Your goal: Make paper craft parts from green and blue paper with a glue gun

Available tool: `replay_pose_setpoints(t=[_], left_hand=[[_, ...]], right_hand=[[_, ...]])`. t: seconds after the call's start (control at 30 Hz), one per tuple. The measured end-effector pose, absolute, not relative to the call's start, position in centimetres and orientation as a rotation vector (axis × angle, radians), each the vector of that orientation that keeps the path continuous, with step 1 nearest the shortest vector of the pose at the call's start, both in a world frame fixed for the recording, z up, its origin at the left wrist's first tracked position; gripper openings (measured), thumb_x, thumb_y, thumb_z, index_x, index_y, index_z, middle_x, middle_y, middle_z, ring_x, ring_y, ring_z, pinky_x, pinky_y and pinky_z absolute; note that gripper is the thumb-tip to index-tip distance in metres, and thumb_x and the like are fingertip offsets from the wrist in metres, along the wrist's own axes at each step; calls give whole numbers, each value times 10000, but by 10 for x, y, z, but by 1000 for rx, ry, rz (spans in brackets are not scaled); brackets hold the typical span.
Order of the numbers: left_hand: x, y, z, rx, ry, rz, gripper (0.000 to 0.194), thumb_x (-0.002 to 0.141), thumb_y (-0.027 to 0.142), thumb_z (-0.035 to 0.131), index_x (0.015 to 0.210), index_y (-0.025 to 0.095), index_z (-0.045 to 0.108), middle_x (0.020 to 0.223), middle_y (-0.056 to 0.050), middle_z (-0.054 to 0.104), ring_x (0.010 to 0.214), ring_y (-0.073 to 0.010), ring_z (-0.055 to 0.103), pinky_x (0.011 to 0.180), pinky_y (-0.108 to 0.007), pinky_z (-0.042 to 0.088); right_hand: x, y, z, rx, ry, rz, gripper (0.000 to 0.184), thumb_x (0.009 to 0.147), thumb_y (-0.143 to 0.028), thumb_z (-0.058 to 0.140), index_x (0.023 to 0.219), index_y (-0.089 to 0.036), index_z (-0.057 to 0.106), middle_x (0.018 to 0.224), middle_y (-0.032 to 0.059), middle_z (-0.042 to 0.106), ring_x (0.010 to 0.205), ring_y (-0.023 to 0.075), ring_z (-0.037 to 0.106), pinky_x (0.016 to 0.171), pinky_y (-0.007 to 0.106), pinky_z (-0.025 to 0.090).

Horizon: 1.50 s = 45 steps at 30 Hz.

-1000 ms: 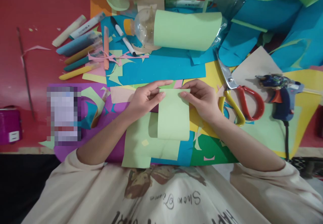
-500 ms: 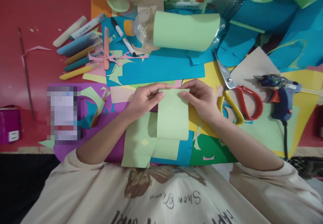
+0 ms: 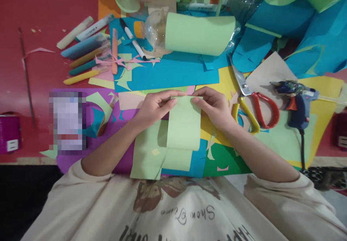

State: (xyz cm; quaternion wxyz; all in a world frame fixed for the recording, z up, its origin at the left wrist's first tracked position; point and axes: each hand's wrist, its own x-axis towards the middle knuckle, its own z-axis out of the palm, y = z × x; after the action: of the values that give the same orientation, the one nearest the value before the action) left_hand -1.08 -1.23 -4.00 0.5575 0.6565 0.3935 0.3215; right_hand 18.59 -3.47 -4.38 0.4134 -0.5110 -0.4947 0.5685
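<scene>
Between both hands hangs a strip of light green paper point(image 3: 184, 125), its far edge pinched at the two corners. My left hand point(image 3: 159, 105) holds the left corner between thumb and fingers. The right corner is pinched by my right hand point(image 3: 211, 105). Beneath the strip lie more light green paper pieces point(image 3: 148, 154) on purple and blue sheets. Right of my right hand rest scissors point(image 3: 245, 89) with one yellow and one red handle. Beyond the hands a clear plastic bottle point(image 3: 154, 31) lies on its side, wrapped in light green paper with an orange cap.
Several markers point(image 3: 84, 49) lie at the upper left among paper scraps. A blue glue gun point(image 3: 299, 110) with a black cord sits at the right. A blurred-out phone-like object point(image 3: 69, 121) is at the left. Coloured sheets, such as blue paper point(image 3: 173, 71), cover the table point(image 3: 16, 63).
Both hands keep their pinch on the green paper strip. The strip's lower end has shifted very slightly left; the view has also moved a little.
</scene>
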Motion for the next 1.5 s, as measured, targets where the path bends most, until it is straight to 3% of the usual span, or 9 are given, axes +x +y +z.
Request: replay_pose_setpoints(t=[0.13, 0.4, 0.47, 0.6, 0.7, 0.97, 1.13, 1.33, 1.5], left_hand=[[-11, -12, -39, 1548, 916, 767, 315, 879, 460, 569, 988, 216, 735, 521, 42, 379, 442, -62, 241, 383, -205, 207], [-11, -10, -38, 1506, 905, 800, 281, 869, 441, 590, 942, 209, 730, 517, 42, 383, 448, -61, 257, 390, -204, 201], [-11, -11, -38, 1486, 901, 794, 264, 868, 416, 598, 1014, 222, 702, 508, 58, 375, 426, -57, 273, 387, -196, 229], [-12, -12, -38, 1404, 856, 721, 549, 845, 390, 638, 1348, 287, 446, 675, 25, 610, 523, -94, 543, 454, -181, 400], [-18, -8, -37, 1421, 810, 628, 719, 817, 341, 674, 1434, 305, 307, 811, -7, 682, 625, -121, 631, 514, -193, 463], [-28, 7, -36, 1503, 945, 719, 622, 763, 289, 705, 1330, 264, 450, 676, 57, 553, 587, -77, 543, 553, -187, 442], [-28, 9, -46, 1528, 1040, 926, 548, 786, 403, 699, 1265, 260, 476, 756, 17, 607, 638, -96, 559, 574, -211, 453], [-30, 11, -51, 1545, 1155, 1079, 402, 813, 442, 666, 1149, 261, 538, 794, 1, 613, 732, -117, 586, 664, -247, 486], [-26, 11, -52, 1532, 1087, 981, 465, 789, 505, 654, 1143, 230, 531, 912, -34, 614, 831, -137, 614, 681, -241, 513]], right_hand=[[181, -32, -38, -1302, -1324, 1350, 253, 791, -411, 660, 686, -187, 609, 541, -44, 467, 457, 63, 347, 409, 224, 247], [174, -23, -28, -1255, -1432, 1407, 214, 780, -288, 603, 595, -194, 555, 560, -29, 471, 549, 96, 411, 502, 248, 316], [174, -23, -29, -1258, -1417, 1378, 218, 783, -275, 606, 590, -192, 551, 559, -30, 469, 552, 95, 420, 509, 250, 327], [178, -24, -36, -1304, -1292, 1213, 242, 805, -314, 651, 612, -196, 566, 571, -27, 479, 541, 90, 440, 497, 245, 348], [185, -26, -42, -1317, -1121, 1150, 253, 822, -414, 659, 671, -223, 590, 582, -28, 475, 501, 87, 437, 428, 234, 330], [194, -22, -42, -1322, -872, 983, 320, 801, -511, 664, 683, -244, 533, 586, -35, 404, 432, 81, 384, 369, 248, 307], [203, -18, -57, -1371, -843, 1030, 270, 860, -501, 591, 750, -266, 520, 604, -33, 420, 437, 89, 391, 426, 273, 378], [202, -20, -62, -1332, -916, 1012, 276, 881, -491, 566, 738, -267, 492, 612, -34, 410, 462, 91, 421, 444, 270, 381], [199, -20, -64, -1367, -902, 954, 285, 881, -513, 557, 750, -268, 492, 592, -38, 369, 448, 98, 394, 439, 288, 397]])
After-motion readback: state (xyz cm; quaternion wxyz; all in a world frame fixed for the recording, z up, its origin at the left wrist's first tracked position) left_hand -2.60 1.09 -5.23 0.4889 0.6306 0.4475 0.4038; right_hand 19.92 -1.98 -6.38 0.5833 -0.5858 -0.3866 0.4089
